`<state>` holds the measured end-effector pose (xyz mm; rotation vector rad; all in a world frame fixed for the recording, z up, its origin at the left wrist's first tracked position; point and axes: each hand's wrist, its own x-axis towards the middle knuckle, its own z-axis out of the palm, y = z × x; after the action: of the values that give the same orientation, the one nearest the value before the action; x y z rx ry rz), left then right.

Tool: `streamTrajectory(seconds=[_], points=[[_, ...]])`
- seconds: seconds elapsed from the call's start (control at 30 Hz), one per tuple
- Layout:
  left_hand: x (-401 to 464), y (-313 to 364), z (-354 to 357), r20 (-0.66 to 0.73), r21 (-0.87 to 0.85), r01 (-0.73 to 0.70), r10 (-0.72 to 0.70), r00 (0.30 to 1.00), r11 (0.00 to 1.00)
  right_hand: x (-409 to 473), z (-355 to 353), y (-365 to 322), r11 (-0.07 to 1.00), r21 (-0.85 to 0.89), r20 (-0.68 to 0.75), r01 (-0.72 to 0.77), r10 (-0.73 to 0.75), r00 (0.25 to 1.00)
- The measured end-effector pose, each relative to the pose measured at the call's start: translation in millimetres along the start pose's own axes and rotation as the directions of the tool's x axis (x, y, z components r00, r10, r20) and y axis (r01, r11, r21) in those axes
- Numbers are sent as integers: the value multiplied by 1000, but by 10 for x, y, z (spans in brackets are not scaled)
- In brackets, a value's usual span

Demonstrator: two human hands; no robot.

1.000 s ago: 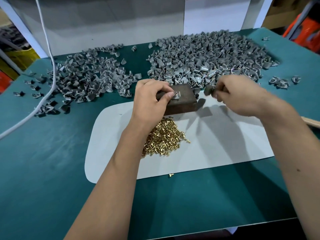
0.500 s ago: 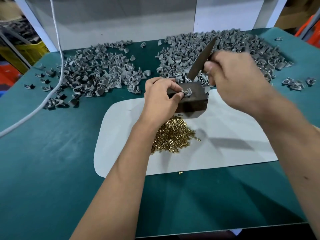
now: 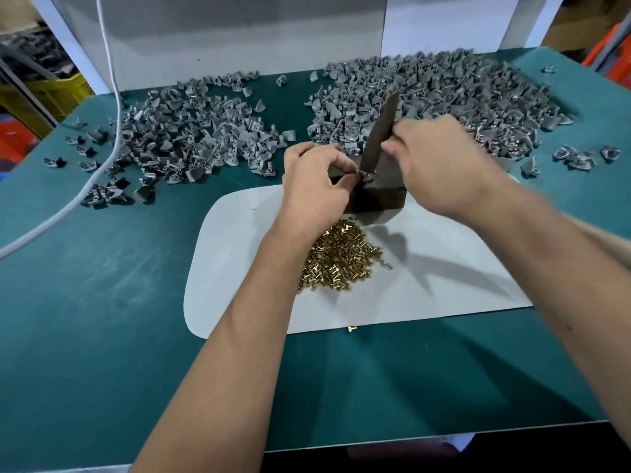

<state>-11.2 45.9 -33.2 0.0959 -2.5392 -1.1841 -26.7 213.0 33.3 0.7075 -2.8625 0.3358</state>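
grip: left hand (image 3: 314,179) pinches small grey part (image 3: 366,174) atop dark block (image 3: 375,201); right hand (image 3: 440,165) grips dark bar (image 3: 380,131) (tilted, lower tip on the part) | place: block at white mat (image 3: 444,295) far edge, mid-desk (image 3: 102,302) | near: brass rivets (image 3: 341,257) just beside block; loose grey parts (image 3: 444,90) along desk's far edge

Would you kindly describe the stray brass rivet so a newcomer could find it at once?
Start at the white mat on the green table. On it sits a heap of brass rivets. The stray rivet lies alone just off the mat's near edge, on the green, apart from the heap.
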Motion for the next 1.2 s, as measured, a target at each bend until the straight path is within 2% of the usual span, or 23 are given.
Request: streamTrajectory(seconds=[0.07,0.17,0.2,0.3,0.33,0.4,0.47,0.5,0.53,0.6,0.67,0.73,0.8,0.83,0.87,0.93,0.97,1.03,1.1,1.13,1.2], points=[[-3,5,3,-2,-13,1,-2,1000,1000,59,-75,18,1000,-14,7,2,-1,1000],[11,4,15,-10,-21,-5,5,1000,1000,63,-133,39,995,99,-263,-5,31,964],[15,1,16,-12,-26,-4,4,1000,1000,39,-104,20,993,121,-283,0,34,959],[12,-6,7,1,-28,-4,4,1000,1000,-1,41,-39,1000,-20,-39,-12,12,999],[9,-6,5,4,-31,-1,1,1000,1000,19,21,-22,999,-44,-6,-14,14,1000],[8,-7,7,1,-27,2,-2,1000,1000,83,-78,39,998,-57,-59,0,-3,998],[19,-15,13,-3,-36,-2,2,1000,999,76,-121,63,1000,23,-250,-5,11,968],[22,-20,17,-7,-43,-5,5,1000,999,44,-106,39,997,74,-300,-5,27,954],[25,-23,17,-10,-41,-9,9,1000,999,17,-58,12,996,85,-276,-7,30,961],[26,-24,10,-6,-31,-9,9,1000,999,-24,51,-27,1000,2,-98,-26,26,995],[24,-13,7,3,-34,1,-1,1000,999,9,3,11,998,-56,-35,-22,21,999],[26,-24,7,5,-19,0,0,1000,1000,57,-75,71,999,-46,-143,-14,8,990],[25,-31,11,6,-26,-9,9,1000,1000,31,-86,64,997,68,-301,-27,46,952],[23,-32,12,2,-27,-11,11,1000,1000,11,-59,33,995,94,-286,-22,49,957],[21,-33,11,1,-26,-11,11,1000,1000,-9,-21,-4,997,67,-199,-28,41,979],[20,-27,10,7,-41,-3,4,1000,999,-3,-2,8,999,-34,-15,-23,22,1000],[18,-26,11,7,-49,-1,2,1000,999,32,-39,42,997,-81,9,-10,11,1000],[30,-41,18,6,-34,-18,19,1000,999,87,-129,99,993,-117,-88,0,-10,996],[32,-43,17,1,-29,-27,27,1000,999,54,-141,80,999,35,-276,-26,35,961],[34,-43,16,-2,-36,-28,28,1000,999,26,-106,42,997,78,-279,-23,44,959],[40,-58,17,3,-64,-22,22,1000,998,-5,15,-44,1000,-18,-92,9,-11,996]])
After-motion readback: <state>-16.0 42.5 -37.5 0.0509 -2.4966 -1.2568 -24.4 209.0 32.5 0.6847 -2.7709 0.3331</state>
